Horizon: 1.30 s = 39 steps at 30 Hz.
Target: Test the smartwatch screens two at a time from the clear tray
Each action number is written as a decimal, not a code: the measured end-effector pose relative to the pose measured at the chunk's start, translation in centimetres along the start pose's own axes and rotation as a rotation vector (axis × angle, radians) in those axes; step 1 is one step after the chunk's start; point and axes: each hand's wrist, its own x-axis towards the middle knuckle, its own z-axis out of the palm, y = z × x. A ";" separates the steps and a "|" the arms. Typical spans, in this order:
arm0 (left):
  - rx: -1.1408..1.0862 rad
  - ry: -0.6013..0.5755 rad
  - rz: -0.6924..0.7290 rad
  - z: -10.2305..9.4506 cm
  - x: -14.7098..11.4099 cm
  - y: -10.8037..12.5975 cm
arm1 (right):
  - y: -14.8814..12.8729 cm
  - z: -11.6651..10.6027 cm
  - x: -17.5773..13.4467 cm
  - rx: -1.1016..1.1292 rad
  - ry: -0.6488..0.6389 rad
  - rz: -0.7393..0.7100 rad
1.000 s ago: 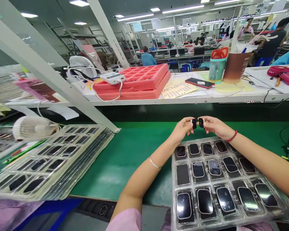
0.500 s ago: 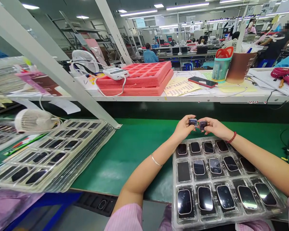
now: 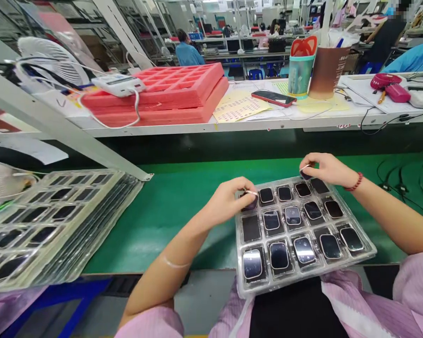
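In front of me lies a clear plastic tray (image 3: 281, 237) with rows of square smartwatch cases with dark glass. My left hand (image 3: 229, 199) pinches a smartwatch case (image 3: 249, 202) by its rim at the tray's back left corner. At the back right corner my right hand (image 3: 327, 170) grips another smartwatch case (image 3: 305, 174), partly hidden by the fingers. The left compartment of the middle row shows only a dark pad (image 3: 251, 227), and a similar pad (image 3: 319, 186) shows below my right hand.
A stack of similar trays (image 3: 102, 225) stands at the left by a white fan (image 3: 3, 180). A slanted white post (image 3: 102, 155) rises behind it. The shelf holds red foam trays (image 3: 183, 101), a phone (image 3: 274, 98) and cups (image 3: 299, 75). Black cables (image 3: 400, 185) lie at the right.
My hands have moved apart from close together behind the tray: the left to its back left corner, the right to its back right, each with a smartwatch case. The view has tilted down and turned right.
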 end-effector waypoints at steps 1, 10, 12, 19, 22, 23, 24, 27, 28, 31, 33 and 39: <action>0.086 -0.035 0.019 -0.1 -1.3 0.3 | 0.5 -0.7 -1.2 -0.077 -0.028 0.011; 0.500 -0.024 0.098 2.7 -3.3 0.8 | -2.1 1.5 -5.3 -0.434 -0.028 -0.289; 0.538 -0.067 0.157 3.7 -2.9 1.4 | -4.0 3.0 -5.6 -0.441 -0.133 -0.373; 0.361 -0.152 0.185 5.0 -3.1 3.2 | -6.2 4.3 -6.4 -0.008 -0.281 -0.357; 0.096 -0.098 0.092 4.4 -1.2 2.9 | -5.9 3.6 -4.4 0.404 -0.326 -0.196; -0.016 -0.057 0.044 4.2 0.1 2.6 | -5.7 3.5 -3.3 0.513 -0.301 -0.131; -0.133 -0.005 -0.002 4.1 1.5 2.3 | -5.3 3.5 -2.0 0.608 -0.251 -0.064; -0.452 0.148 -0.107 3.9 5.9 0.9 | -3.7 3.8 1.7 0.788 -0.041 0.103; -0.523 0.187 -0.136 3.9 7.0 0.4 | -3.0 4.0 2.7 0.822 0.014 0.139; -0.597 0.195 -0.188 4.3 8.8 -1.3 | -1.0 5.0 4.0 0.837 0.077 0.159; -0.570 0.160 -0.181 4.5 8.9 -2.2 | 0.0 5.7 4.2 0.832 0.079 0.151; -0.509 0.113 -0.108 4.4 7.8 -2.2 | 0.7 6.7 4.1 0.791 0.058 0.101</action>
